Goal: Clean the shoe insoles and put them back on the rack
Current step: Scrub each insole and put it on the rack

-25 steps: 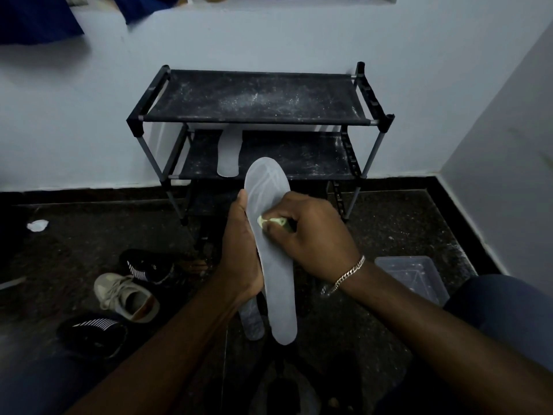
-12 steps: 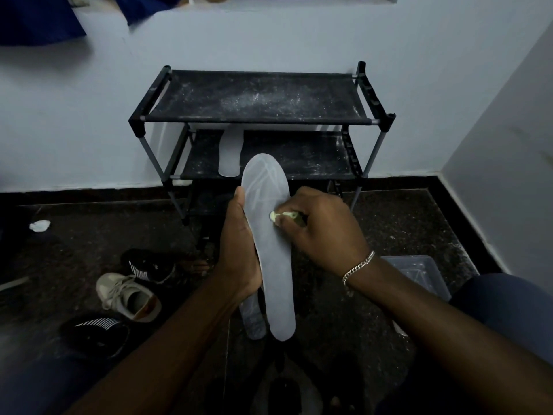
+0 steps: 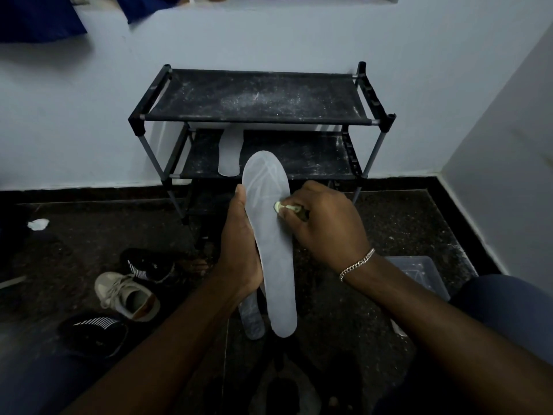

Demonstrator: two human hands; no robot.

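The insole [image 3: 273, 250] was gripped by the left hand [image 3: 242, 253]; a small pale cloth [image 3: 282, 207], pinched in the right hand [image 3: 326, 223], probably needed firm, even strokes.

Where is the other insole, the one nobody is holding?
It lies on the rack's middle shelf, toward the left side, just behind the tip of the insole held in the left hand.

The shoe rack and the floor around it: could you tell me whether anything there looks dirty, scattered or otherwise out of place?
Yes. The shoe rack's top shelf is dusted with white powder. Three shoes lie scattered at left: a beige sneaker between two black sneakers. A crumpled white scrap sits on the floor farther left.
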